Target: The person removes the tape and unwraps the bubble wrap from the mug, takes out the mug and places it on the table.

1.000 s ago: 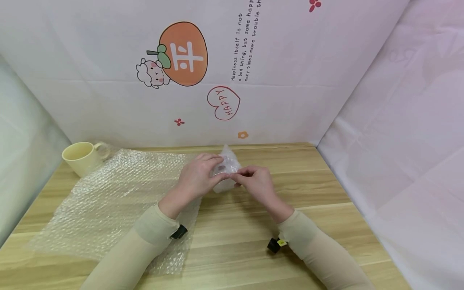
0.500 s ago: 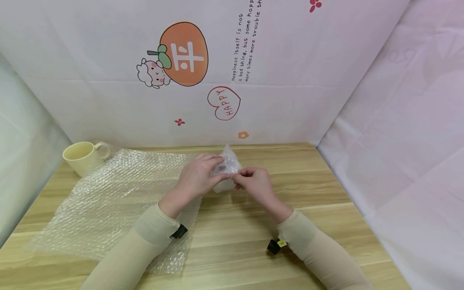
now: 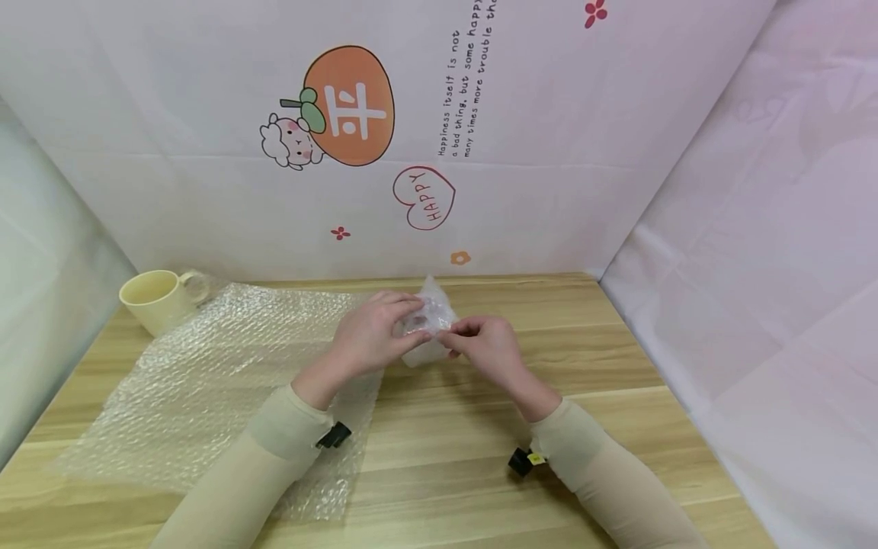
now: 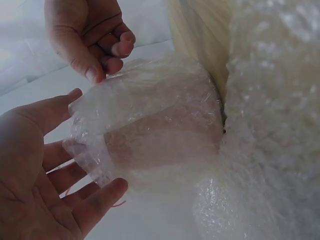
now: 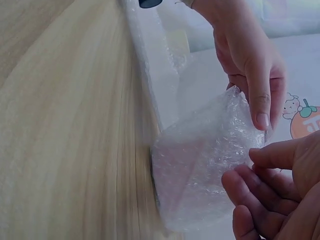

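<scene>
A pinkish object wrapped in bubble wrap point(image 3: 424, 354) stands on the table near its back edge. Through the layers its kind is blurred; the left wrist view shows a smooth, rounded pink side under the bundle point(image 4: 160, 140). My left hand point(image 3: 370, 334) holds the gathered top of this bundle from the left, thumb in front and fingers behind. From the other side my right hand point(image 3: 490, 349) pinches the wrap at the top between thumb and forefinger. In the right wrist view, both thumbs come close together at the folded end of the bundle point(image 5: 195, 165).
A large flat sheet of bubble wrap point(image 3: 226, 389) covers the left part of the wooden table point(image 3: 549, 488), passing under my left forearm. At the back left a pale yellow mug point(image 3: 156, 301) stands, its handle against the sheet's corner. White printed cloth point(image 3: 535, 191) rises behind.
Both hands stay at the top of the bundle almost unmoved. My left wrist has shifted slightly to the left, and the head view has tilted a little.
</scene>
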A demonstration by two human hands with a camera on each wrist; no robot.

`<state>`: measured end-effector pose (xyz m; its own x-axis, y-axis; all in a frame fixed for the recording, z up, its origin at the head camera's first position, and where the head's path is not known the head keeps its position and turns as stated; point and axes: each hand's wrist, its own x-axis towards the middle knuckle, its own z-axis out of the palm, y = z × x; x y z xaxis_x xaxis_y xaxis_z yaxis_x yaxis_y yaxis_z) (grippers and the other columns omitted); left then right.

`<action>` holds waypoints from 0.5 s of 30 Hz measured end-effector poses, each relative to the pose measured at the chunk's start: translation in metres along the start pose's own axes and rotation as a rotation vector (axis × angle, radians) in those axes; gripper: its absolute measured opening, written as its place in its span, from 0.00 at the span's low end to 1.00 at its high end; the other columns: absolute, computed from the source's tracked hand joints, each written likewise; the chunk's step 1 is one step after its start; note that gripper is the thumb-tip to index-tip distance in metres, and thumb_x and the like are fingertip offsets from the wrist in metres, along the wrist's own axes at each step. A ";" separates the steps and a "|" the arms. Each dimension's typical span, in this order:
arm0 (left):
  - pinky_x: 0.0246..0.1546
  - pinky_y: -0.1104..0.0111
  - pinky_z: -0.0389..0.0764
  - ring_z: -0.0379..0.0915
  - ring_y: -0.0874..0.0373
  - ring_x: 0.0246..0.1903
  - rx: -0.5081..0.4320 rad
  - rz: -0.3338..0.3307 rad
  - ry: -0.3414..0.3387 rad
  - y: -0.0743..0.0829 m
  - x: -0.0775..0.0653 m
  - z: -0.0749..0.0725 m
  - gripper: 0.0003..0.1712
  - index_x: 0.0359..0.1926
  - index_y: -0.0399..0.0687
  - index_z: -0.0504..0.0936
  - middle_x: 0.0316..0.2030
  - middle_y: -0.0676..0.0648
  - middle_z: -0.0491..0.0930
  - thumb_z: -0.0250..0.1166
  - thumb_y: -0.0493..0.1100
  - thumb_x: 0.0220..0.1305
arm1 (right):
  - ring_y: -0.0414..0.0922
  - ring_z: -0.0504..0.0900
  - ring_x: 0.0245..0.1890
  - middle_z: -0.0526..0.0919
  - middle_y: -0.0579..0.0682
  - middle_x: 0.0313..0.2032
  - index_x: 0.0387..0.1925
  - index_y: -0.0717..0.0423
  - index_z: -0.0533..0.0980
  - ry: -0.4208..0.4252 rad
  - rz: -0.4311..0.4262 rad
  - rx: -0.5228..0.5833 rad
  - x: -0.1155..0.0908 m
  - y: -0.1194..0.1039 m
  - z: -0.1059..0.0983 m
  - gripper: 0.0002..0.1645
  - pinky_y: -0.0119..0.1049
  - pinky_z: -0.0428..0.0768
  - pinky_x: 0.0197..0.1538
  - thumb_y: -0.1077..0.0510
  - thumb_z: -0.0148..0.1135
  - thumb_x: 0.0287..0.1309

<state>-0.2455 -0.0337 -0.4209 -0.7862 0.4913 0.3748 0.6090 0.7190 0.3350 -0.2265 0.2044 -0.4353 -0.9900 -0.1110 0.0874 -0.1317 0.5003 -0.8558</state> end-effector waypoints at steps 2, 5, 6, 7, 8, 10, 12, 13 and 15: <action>0.66 0.46 0.84 0.77 0.46 0.71 -0.007 0.005 -0.006 -0.002 -0.001 -0.001 0.36 0.72 0.48 0.85 0.71 0.45 0.83 0.76 0.62 0.72 | 0.59 0.90 0.36 0.92 0.58 0.32 0.37 0.54 0.92 0.005 -0.023 -0.037 0.000 0.000 0.000 0.09 0.32 0.74 0.28 0.52 0.80 0.69; 0.66 0.45 0.84 0.77 0.45 0.72 -0.014 0.009 -0.013 -0.004 -0.001 -0.002 0.35 0.72 0.48 0.85 0.71 0.45 0.82 0.76 0.61 0.73 | 0.50 0.88 0.32 0.92 0.55 0.30 0.36 0.53 0.92 0.017 -0.064 -0.082 -0.001 0.001 0.001 0.08 0.34 0.77 0.29 0.53 0.80 0.68; 0.66 0.45 0.83 0.77 0.45 0.72 -0.016 0.008 -0.016 -0.004 -0.001 -0.002 0.35 0.72 0.48 0.85 0.71 0.45 0.82 0.75 0.61 0.73 | 0.48 0.87 0.30 0.91 0.54 0.29 0.36 0.54 0.93 0.022 -0.073 -0.087 -0.001 0.000 0.002 0.08 0.34 0.78 0.29 0.53 0.80 0.68; 0.66 0.45 0.83 0.77 0.45 0.72 -0.018 0.007 -0.018 -0.004 -0.001 -0.003 0.35 0.72 0.48 0.85 0.72 0.45 0.82 0.75 0.61 0.73 | 0.46 0.86 0.29 0.91 0.53 0.29 0.36 0.54 0.93 0.026 -0.080 -0.089 -0.001 0.000 0.002 0.07 0.34 0.79 0.30 0.54 0.80 0.67; 0.66 0.45 0.83 0.76 0.45 0.72 -0.016 0.006 -0.021 -0.004 -0.001 -0.003 0.35 0.72 0.48 0.85 0.72 0.45 0.82 0.75 0.61 0.73 | 0.45 0.85 0.29 0.91 0.52 0.28 0.36 0.54 0.93 0.030 -0.085 -0.088 -0.001 0.001 0.003 0.07 0.35 0.79 0.30 0.54 0.80 0.67; 0.66 0.45 0.83 0.76 0.45 0.72 -0.009 0.005 -0.024 -0.004 0.000 -0.002 0.35 0.73 0.48 0.84 0.72 0.45 0.81 0.75 0.61 0.73 | 0.45 0.86 0.29 0.91 0.51 0.28 0.36 0.55 0.93 0.039 -0.090 -0.079 -0.002 0.001 0.004 0.07 0.34 0.80 0.30 0.55 0.80 0.67; 0.67 0.45 0.83 0.76 0.45 0.73 -0.002 0.001 -0.026 -0.004 0.000 -0.002 0.36 0.73 0.48 0.84 0.73 0.45 0.81 0.75 0.61 0.74 | 0.48 0.88 0.30 0.92 0.52 0.29 0.36 0.56 0.92 0.044 -0.088 -0.058 -0.002 0.001 0.006 0.07 0.34 0.81 0.30 0.56 0.80 0.67; 0.67 0.45 0.83 0.76 0.45 0.73 0.001 0.000 -0.026 -0.003 0.000 -0.002 0.36 0.73 0.48 0.84 0.73 0.45 0.81 0.75 0.61 0.74 | 0.50 0.89 0.30 0.92 0.52 0.29 0.36 0.57 0.92 0.044 -0.083 -0.043 -0.002 0.002 0.007 0.06 0.33 0.81 0.30 0.57 0.79 0.68; 0.68 0.45 0.82 0.76 0.45 0.73 0.006 0.000 -0.028 -0.004 0.000 -0.001 0.36 0.74 0.48 0.83 0.73 0.45 0.81 0.75 0.61 0.74 | 0.54 0.91 0.32 0.92 0.52 0.30 0.37 0.57 0.92 0.045 -0.073 -0.015 -0.003 0.002 0.008 0.06 0.32 0.81 0.30 0.58 0.79 0.68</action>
<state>-0.2481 -0.0364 -0.4215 -0.7889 0.5049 0.3504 0.6084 0.7220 0.3294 -0.2238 0.1989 -0.4410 -0.9789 -0.1096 0.1725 -0.2043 0.5046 -0.8388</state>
